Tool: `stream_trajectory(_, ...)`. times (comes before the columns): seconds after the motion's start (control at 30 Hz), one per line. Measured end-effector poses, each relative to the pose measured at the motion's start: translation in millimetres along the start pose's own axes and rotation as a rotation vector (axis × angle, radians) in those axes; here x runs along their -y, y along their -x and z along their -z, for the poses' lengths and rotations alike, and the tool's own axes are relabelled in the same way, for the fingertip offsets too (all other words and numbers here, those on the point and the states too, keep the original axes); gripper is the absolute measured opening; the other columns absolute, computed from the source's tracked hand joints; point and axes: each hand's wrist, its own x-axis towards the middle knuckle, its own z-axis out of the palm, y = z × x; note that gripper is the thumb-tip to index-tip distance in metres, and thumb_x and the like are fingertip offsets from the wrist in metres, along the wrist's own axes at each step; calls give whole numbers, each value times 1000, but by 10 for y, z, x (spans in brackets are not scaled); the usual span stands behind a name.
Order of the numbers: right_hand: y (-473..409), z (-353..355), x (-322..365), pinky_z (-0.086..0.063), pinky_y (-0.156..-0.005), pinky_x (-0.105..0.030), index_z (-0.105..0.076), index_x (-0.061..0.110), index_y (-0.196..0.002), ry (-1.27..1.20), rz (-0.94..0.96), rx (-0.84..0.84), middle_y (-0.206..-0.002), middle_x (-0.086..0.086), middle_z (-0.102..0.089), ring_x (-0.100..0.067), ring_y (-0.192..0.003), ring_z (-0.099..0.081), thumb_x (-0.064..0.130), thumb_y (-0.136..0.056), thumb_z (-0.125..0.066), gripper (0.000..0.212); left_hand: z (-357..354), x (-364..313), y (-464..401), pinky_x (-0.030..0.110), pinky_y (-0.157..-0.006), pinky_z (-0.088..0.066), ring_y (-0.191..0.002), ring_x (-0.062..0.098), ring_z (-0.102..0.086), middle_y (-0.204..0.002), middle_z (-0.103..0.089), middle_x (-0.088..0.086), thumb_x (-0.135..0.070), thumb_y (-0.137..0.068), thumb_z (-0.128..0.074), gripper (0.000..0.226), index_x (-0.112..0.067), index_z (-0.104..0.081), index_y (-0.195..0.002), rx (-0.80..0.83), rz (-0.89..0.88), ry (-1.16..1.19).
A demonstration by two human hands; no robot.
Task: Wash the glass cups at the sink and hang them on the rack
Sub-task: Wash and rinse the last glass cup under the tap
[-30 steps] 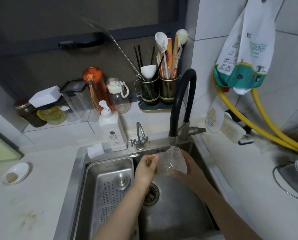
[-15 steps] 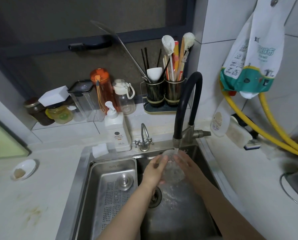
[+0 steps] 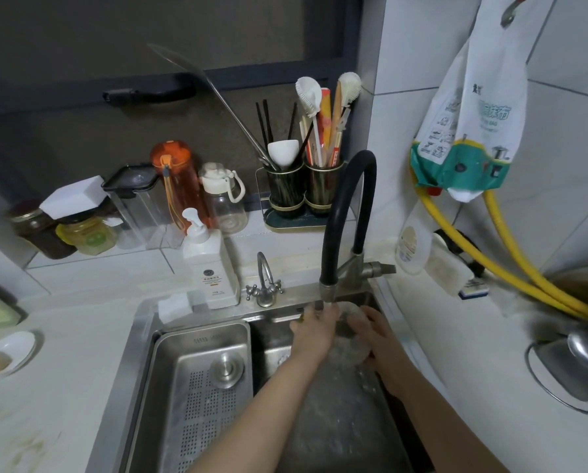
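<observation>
I hold the cup (image 3: 348, 331) between my two hands over the right basin of the sink (image 3: 142, 339), just under the tap (image 3: 328, 291). My right hand (image 3: 379, 339) grasps it from the right side. My left hand (image 3: 314, 332) touches it from the left; I think it grips a small yellowish thing, but this is blurred. The cup seems to lie on its side, across my hands.

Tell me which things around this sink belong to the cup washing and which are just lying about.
In the job:
glass cup, held by left hand and right hand
black faucet
sink

Lying about:
soap bottle
utensil holder
orange bottle
jars
yellow hose
small dish
</observation>
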Motion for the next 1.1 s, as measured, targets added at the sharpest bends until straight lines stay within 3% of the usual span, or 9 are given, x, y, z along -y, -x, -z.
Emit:
stream_trajectory(0.07, -32, 9, -24, -52, -93, -47, -49, 29, -128, 82, 19, 10, -125, 2, -60, -18, -109, -62, 62, -64, -75, 76, 42, 35, -17, 51, -95, -50, -114, 34, -54, -146, -30, 17, -80, -65, -46, 98, -40, -12, -148, 0, 13, 49)
stream_trajectory(0.2, -80, -86, -37, -53, -88, -29, -54, 28, -119, 310, 182, -11, -118, 2, -59, -12, -108, -59, 42, -66, -82, 62, 195, 130, -25, 44, -73, -60, -119, 37, -54, -149, -32, 11, -86, -46, -61, 126, -39, -4, -148, 36, 86, 267)
stream_trajectory(0.33, 20, -276, -11, -48, -86, -16, -44, 26, -120, 390, 337, 4, -118, 11, -49, -1, -111, -52, 53, -46, -86, 90, 350, 114, 46, 39, -57, -60, -123, 35, -51, -147, -39, 8, -68, -66, -68, 106, -35, -12, -149, 89, 126, 477)
stream_trajectory(0.47, 58, -357, -78, -46, -100, -41, -41, 32, -127, 432, 443, 66, -127, 8, -50, -11, -121, -50, 56, -51, -86, 92, 492, 66, 74, 49, -66, -59, -120, 37, -54, -149, -40, 9, -59, -66, -75, 109, -45, -4, -147, 216, 202, 542)
stream_trajectory(0.6, 144, -312, 13, -39, -106, -34, -50, 49, -107, 473, 450, 34, -122, 21, -50, -2, -127, -42, 54, -64, -76, 51, 577, 110, 49, 38, -57, -57, -103, 30, -64, -131, -53, 5, -33, -76, -76, 97, -43, -11, -148, 246, 123, 588)
stream_trajectory(0.73, 135, -263, 64, -27, -105, -16, -71, 19, -84, 438, 463, 29, -107, 38, -60, 13, -133, -26, 20, -78, -73, 6, 561, 250, 33, 36, -61, -57, -82, 21, -71, -103, -70, 6, -24, -62, -84, 93, -20, -36, -142, 252, 17, 692)
stream_trajectory(0.9, 277, -233, 163, -34, -93, 3, -66, 38, -103, 333, 476, 40, -131, 30, -48, 23, -126, -31, 17, -85, -66, 28, 570, 357, -39, 55, -93, -50, -99, 30, -67, -114, -68, 14, -18, -66, -78, 83, -15, -39, -139, 297, -69, 741)
stream_trajectory(0.97, 331, -217, 225, -31, -94, 3, -59, 35, -117, 465, 502, 6, -137, 26, -38, 26, -121, -32, 22, -86, -66, 34, 567, 371, -51, 56, -94, -49, -101, 27, -67, -115, -68, 10, -19, -65, -77, 85, -19, -38, -141, 284, -82, 715)
stream_trajectory(1.1, 290, -239, 206, -25, -114, -19, -56, 25, -123, 1057, 790, 136, -125, 13, -61, -3, -117, -53, 38, -84, -55, 41, 532, 377, -59, 39, -77, -53, -96, 27, -66, -109, -66, 13, -22, -64, -78, 82, -18, -41, -137, 281, -100, 661)
